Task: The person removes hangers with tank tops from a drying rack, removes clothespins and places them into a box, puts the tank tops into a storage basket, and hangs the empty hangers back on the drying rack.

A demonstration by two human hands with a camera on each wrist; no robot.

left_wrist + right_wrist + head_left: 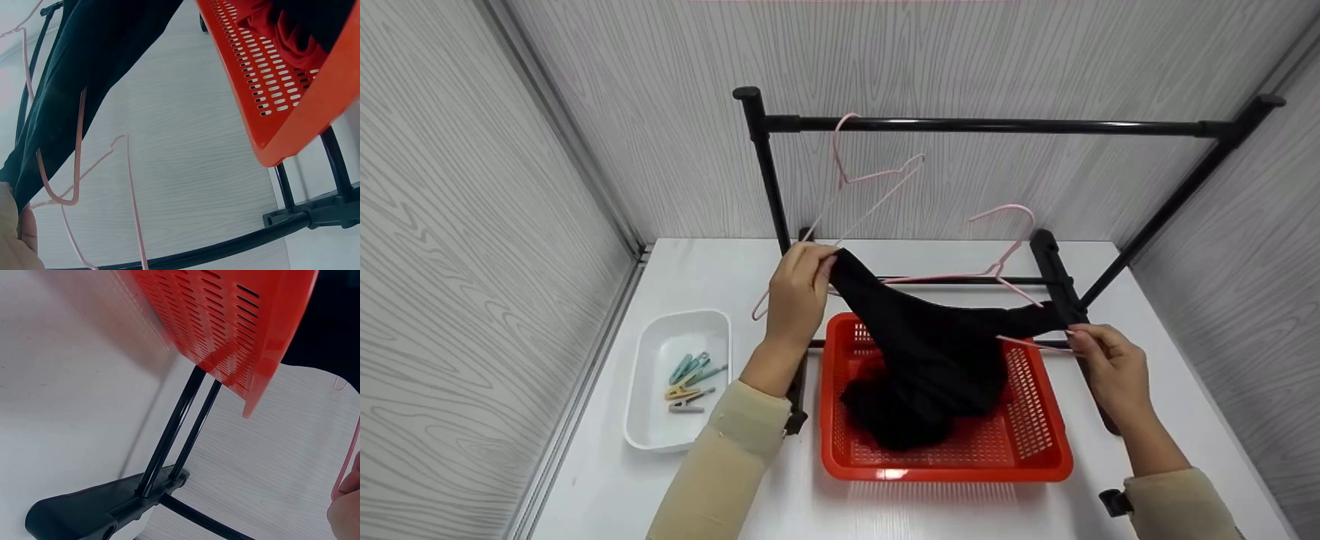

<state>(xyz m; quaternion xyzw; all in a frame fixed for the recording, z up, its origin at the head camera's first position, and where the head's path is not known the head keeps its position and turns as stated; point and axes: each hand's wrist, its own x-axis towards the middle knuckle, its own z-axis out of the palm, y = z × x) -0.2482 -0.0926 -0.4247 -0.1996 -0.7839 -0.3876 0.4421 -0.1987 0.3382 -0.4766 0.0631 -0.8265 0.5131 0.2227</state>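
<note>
A black garment (934, 352) stretches between my hands, its lower part bunched in the red basket (945, 474). My left hand (797, 289) pinches its upper left corner between thumb and fingers. On the right, my right hand (1117, 371) pinches the end of a pink hanger (1012, 259) together with the garment's right edge. The hanger's hook points up behind the cloth, and its lower bar passes partly in front. In the left wrist view, the hanger's rounded end (67, 198) lies across the garment (84, 62) close to my left fingers.
Another pink hanger (877, 175) hangs from the black rack's top bar (997, 126), just beyond my left hand. A white tray (649, 375) holding several clothespins (688, 379) stands at the left. The rack's black feet flank the basket, with patterned panels on the sides and back.
</note>
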